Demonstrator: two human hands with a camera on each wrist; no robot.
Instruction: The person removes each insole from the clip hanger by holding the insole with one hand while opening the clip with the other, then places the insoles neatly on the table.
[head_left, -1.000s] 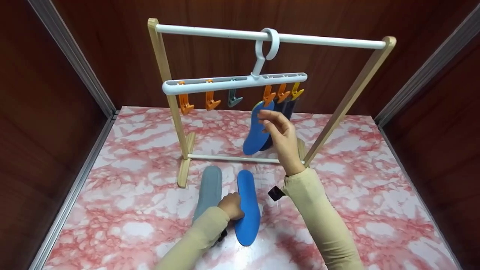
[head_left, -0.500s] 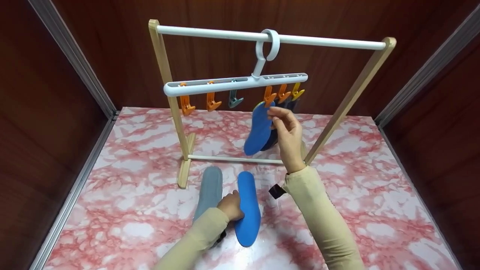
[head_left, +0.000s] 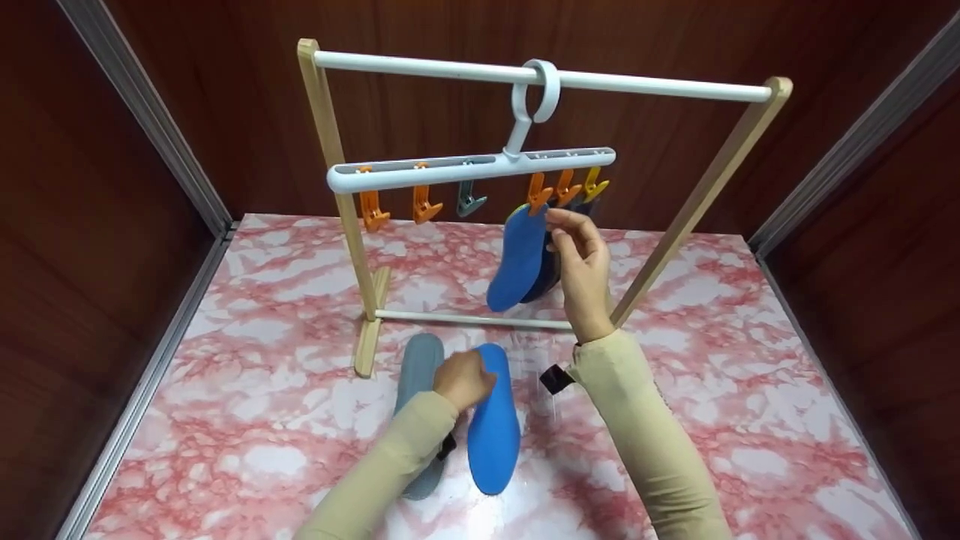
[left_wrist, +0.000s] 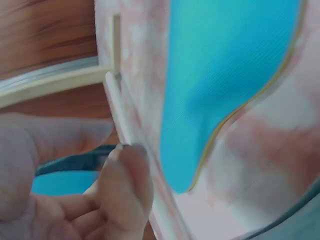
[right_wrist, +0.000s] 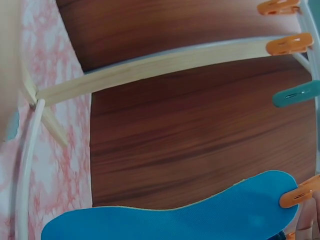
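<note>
A blue insole [head_left: 517,259] hangs by its top end from an orange clip [head_left: 538,193] on the white hanger [head_left: 420,174]. Close to its upper right edge is my right hand [head_left: 585,266], thumb and forefinger bent; the right wrist view shows its fingertips beside the clip. Dark insoles [head_left: 549,270] hang partly hidden behind. Below, my left hand [head_left: 463,379] hovers, loosely curled, between a second blue insole [head_left: 493,450] and a grey insole [head_left: 418,367], both flat on the surface. Nothing is visible between its thumb and fingers [left_wrist: 131,180] in the left wrist view.
The hanger hooks over the white top rod [head_left: 652,84] of a wooden-legged rack [head_left: 322,112]. Two more orange clips [head_left: 425,202] and a teal clip [head_left: 469,199] hang free on the left. Brown wood panels [head_left: 225,90] enclose the pink marbled surface [head_left: 247,390].
My right hand has shifted right and slightly up along the hanging blue insole. My left hand has moved forward from the blue insole's middle towards its far end.
</note>
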